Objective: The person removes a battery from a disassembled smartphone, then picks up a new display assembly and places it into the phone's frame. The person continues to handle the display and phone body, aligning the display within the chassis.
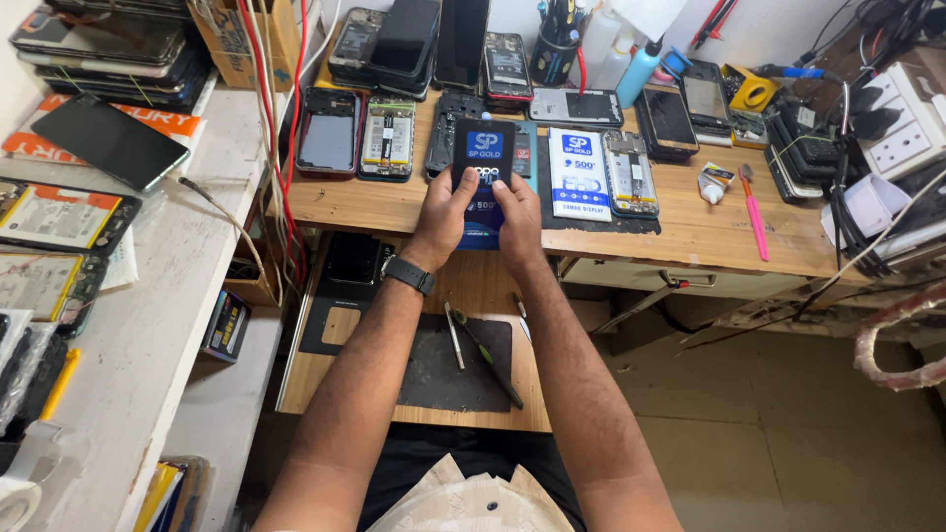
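Note:
Both my hands hold a black phone display panel with a blue label over the front edge of the wooden bench. My left hand, with a black watch on its wrist, grips the panel's left side. Gripping the right side is my right hand. A blue package lies partly hidden under my hands. To the right lies a white and blue display box next to an opened phone.
Several opened phones and phone frames line the bench's back. A pink tool lies at right. A pulled-out wooden shelf below holds a dark mat with tweezers. A white side counter at left carries more phones.

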